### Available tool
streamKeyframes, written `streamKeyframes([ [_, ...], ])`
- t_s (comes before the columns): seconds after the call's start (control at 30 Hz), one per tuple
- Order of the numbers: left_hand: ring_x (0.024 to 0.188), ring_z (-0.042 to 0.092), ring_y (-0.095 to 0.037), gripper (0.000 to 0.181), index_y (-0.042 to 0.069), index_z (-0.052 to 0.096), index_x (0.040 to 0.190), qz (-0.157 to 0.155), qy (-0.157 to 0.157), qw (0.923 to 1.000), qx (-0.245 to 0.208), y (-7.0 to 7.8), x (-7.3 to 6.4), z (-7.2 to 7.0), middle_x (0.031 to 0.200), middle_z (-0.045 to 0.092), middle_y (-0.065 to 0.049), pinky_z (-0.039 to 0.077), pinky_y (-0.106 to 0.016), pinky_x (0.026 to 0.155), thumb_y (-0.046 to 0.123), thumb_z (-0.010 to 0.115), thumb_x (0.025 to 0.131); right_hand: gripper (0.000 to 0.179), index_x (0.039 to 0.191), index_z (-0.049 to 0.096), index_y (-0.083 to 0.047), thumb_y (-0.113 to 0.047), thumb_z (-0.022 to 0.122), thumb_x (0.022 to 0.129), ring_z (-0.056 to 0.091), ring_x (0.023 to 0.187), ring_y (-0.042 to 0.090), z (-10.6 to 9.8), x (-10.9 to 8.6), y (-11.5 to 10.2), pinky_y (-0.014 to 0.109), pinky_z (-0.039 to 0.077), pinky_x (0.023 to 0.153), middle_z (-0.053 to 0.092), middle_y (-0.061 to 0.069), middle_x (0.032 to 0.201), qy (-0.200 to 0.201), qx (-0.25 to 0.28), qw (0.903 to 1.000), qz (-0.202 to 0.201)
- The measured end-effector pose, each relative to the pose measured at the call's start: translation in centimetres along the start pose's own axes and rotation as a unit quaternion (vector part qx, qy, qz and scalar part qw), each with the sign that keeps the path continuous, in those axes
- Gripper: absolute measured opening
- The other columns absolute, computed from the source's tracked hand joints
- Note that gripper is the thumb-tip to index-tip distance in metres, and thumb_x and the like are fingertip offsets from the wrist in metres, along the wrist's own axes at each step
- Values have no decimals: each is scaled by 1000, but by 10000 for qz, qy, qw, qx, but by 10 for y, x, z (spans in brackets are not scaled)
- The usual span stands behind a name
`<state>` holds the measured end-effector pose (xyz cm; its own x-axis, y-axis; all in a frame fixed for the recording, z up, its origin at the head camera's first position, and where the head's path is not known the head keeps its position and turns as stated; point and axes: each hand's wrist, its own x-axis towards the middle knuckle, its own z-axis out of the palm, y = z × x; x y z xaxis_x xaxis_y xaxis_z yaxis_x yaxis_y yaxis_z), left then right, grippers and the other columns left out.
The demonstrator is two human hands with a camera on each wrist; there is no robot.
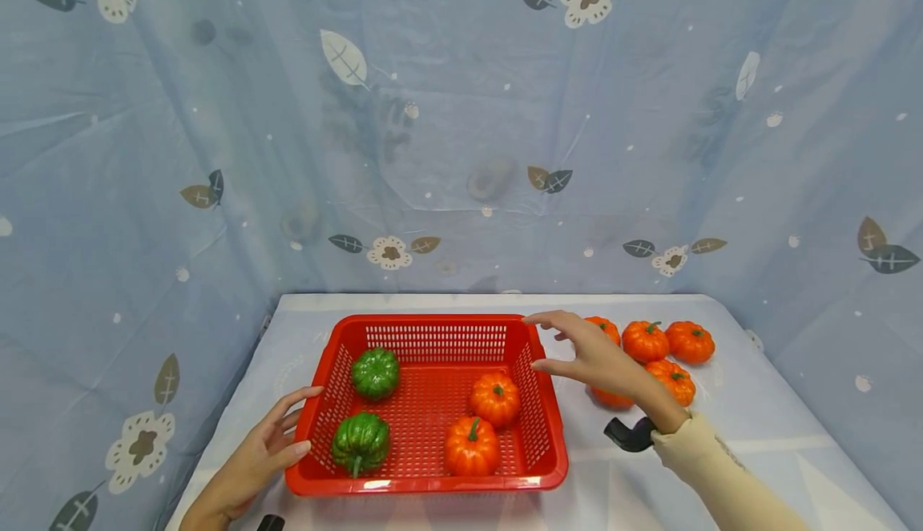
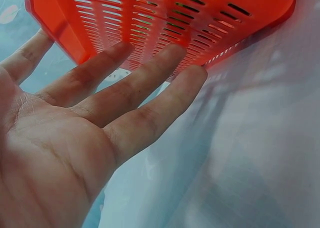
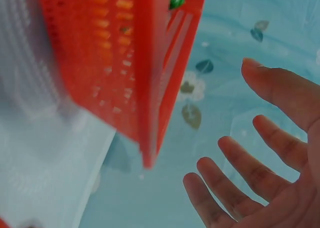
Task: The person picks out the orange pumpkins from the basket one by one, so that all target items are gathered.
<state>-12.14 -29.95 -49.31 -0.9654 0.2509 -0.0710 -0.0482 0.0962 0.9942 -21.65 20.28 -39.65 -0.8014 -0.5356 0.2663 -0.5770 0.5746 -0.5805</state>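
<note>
A red plastic basket [image 1: 425,435] stands on the table, holding two green pumpkins [image 1: 376,373] on its left and two orange pumpkins [image 1: 472,446] on its right. At the basket's left side is my left hand [image 1: 254,455], its fingertips at the rim. The left wrist view shows its nearly straight fingers [image 2: 145,120] against or close to the slotted wall [image 2: 165,28]. Over the right rim, my right hand [image 1: 587,355] is spread with thumb and fingers apart. In the right wrist view that hand [image 3: 270,173] holds nothing and is apart from the basket [image 3: 145,88].
Several more orange pumpkins [image 1: 690,342] sit on the table right of the basket, partly hidden behind my right hand. The white table [image 1: 757,467] meets a blue patterned cloth [image 1: 447,154] at the back and sides. Black wrist straps [image 1: 629,435] show on both arms.
</note>
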Motion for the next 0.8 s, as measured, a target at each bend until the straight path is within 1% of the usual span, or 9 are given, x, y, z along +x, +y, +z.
streamKeyframes([
  [0.13, 128, 54, -39, 66, 16, 29, 158, 0, -29, 10000, -20, -1, 2, -1, 154, 33, -32, 58, -44, 89, 7, 61, 101, 65, 145, 57, -18, -34, 84, 88, 56, 126, 32, 7, 11, -7, 53, 52, 98, 58, 0, 143, -255, 232, 9990, -267],
  [0.2, 127, 55, -39, 66, 16, 29, 158, -24, -8, 10000, 3, -2, 2, -1, 154, 33, -32, 58, -44, 89, 8, 61, 101, 65, 145, 56, -19, -34, 83, 88, 56, 126, 32, 11, 15, -11, 54, 50, 100, 58, 2, 143, -399, 294, 9982, -341],
  [0.3, 127, 55, -38, 67, 17, 29, 158, -56, 25, 10000, 6, -2, 2, -1, 154, 34, -32, 59, -45, 89, 8, 62, 101, 65, 146, 55, -20, -32, 84, 88, 55, 126, 29, 17, 23, -17, 54, 48, 102, 58, 4, 143, -627, 358, 9966, -391],
  [0.37, 127, 55, -38, 67, 17, 29, 158, -75, 43, 10000, 10, -2, 2, -1, 154, 34, -32, 59, -45, 89, 8, 62, 101, 66, 146, 55, -18, -31, 83, 88, 54, 128, 25, 23, 28, -21, 53, 47, 105, 57, 3, 144, -806, 360, 9951, -446],
  [0.43, 128, 54, -39, 67, 16, 29, 158, -77, 46, 10000, -1, -1, 2, -1, 154, 34, -31, 59, -45, 89, 8, 62, 101, 66, 147, 55, -17, -30, 84, 88, 53, 129, 21, 28, 32, -25, 52, 46, 106, 57, 2, 145, -983, 392, 9933, -456],
  [0.57, 128, 54, -39, 67, 16, 29, 158, -80, 73, 9999, 32, 0, 1, 0, 154, 33, -31, 59, -45, 89, 8, 62, 101, 66, 146, 57, -21, -32, 84, 88, 50, 133, 17, 39, 40, -31, 48, 44, 109, 55, -5, 147, -1310, 361, 9899, -407],
  [0.67, 129, 53, -40, 67, 16, 29, 158, -87, 109, 9999, 45, 0, 1, 0, 154, 33, -31, 59, -45, 88, 8, 62, 100, 63, 145, 57, -23, -31, 83, 88, 48, 135, 17, 46, 45, -33, 47, 43, 111, 55, -4, 147, -1532, 351, 9866, -429],
  [0.73, 129, 53, -39, 67, 16, 30, 158, -76, 122, 9999, 51, 0, 1, 1, 154, 33, -31, 59, -45, 89, 8, 62, 100, 62, 144, 58, -21, -30, 83, 88, 49, 135, 20, 50, 48, -33, 47, 42, 111, 56, -1, 146, -1678, 349, 9840, -480],
  [0.8, 128, 54, -38, 66, 16, 30, 158, -81, 141, 9999, 52, 1, 1, 1, 154, 34, -31, 59, -45, 89, 8, 62, 100, 62, 143, 58, -21, -30, 84, 88, 50, 134, 22, 52, 51, -33, 47, 43, 111, 56, -1, 145, -1832, 315, 9817, -421],
])
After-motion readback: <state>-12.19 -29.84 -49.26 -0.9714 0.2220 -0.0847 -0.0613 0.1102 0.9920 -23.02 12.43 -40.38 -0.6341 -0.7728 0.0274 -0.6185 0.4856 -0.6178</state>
